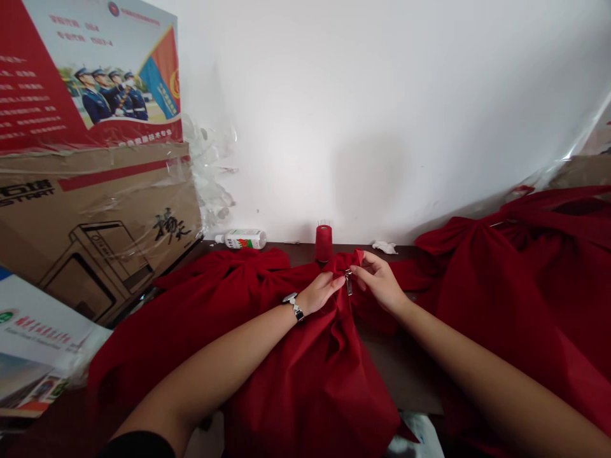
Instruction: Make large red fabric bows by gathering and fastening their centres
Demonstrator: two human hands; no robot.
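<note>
1. the left hand [327,289] lies mid-scene with its fingers closed narrow, pinching a gathered fold of the red cloth [310,375].
2. the right hand [380,280] sits just right of it, fingers likewise closed on the same bunched fold, its fingertips at the top of the gather.
3. a small metal clip [349,282] hangs between the two hands, touching the cloth; which hand's fingers grip it i cannot tell.
4. a watch [294,308] is on the left wrist.
5. the cloth spreads from the gather towards the near edge and out to the left, covering most of the dark table [410,369].
6. a red spool [323,243] stands upright just beyond the hands, near the white wall.
7. a white bottle [244,239] lies on its side left of the spool, against the wall.
8. a white scrap [384,247] lies right of the spool.
9. a second heap of red fabric [525,292] fills the right side.
10. a cardboard box [95,235] wrapped in film leans at far left, with a poster [90,70] above it and booklets [33,343] below.
</note>
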